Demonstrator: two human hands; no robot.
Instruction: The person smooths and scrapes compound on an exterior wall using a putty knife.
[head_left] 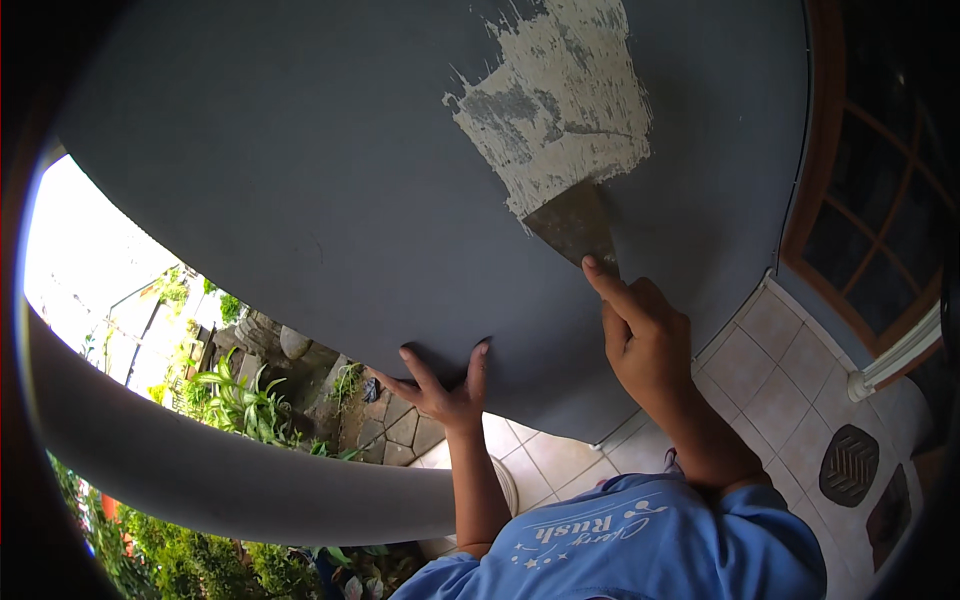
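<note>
My right hand (645, 335) grips a putty knife (578, 222), its index finger stretched along the broad metal blade; the handle is hidden inside the fist. The blade's wide edge meets the lower end of a rough whitish patch of filler (575, 100) on the grey wall (300, 200). Grey shows through the patch in streaks, and its borders are ragged. Lower down and to the left, my left hand (448, 395) rests with spread fingers against the wall near its edge, holding nothing.
A thick rounded column (250, 490) curves across the lower left. Past it are green plants (240, 400) and paving stones. Pale floor tiles (765, 365) lie below the wall, with a dark mat (850, 465) on them. At right stands a brown-framed window (870, 220).
</note>
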